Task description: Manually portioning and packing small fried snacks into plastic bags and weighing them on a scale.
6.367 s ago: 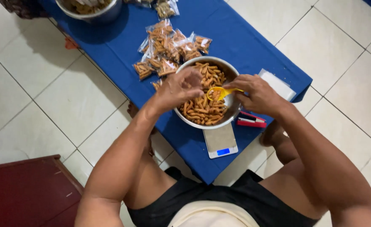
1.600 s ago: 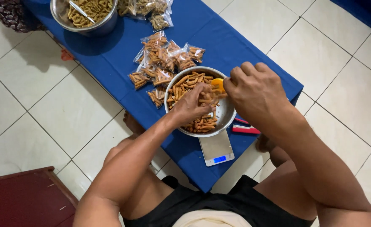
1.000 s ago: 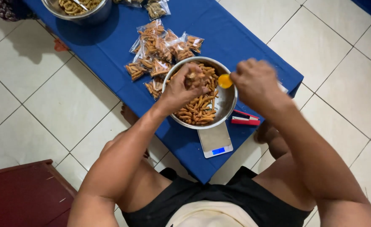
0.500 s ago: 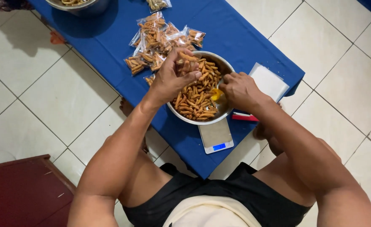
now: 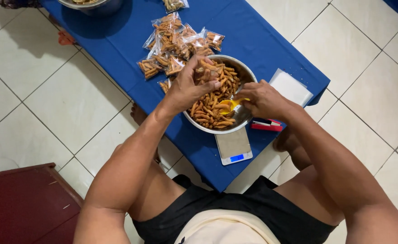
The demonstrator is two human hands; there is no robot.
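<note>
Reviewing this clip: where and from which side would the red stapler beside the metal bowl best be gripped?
Probably across its long sides at the middle, coming straight down from above. The red stapler lies flat on the blue table, its left end close to the metal bowl, and the right hand hovers just above it. Its far end and top are uncovered, so a top-down pinch looks freest.

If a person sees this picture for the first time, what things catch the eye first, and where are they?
First comes the metal bowl of orange-brown snack sticks in the middle of the blue table, with both hands over it: the left hand grips a small bag of sticks, the right hand holds a yellow scoop. Beyond the bowl lies a heap of filled clear bags, and nearer the person a small scale.
</note>
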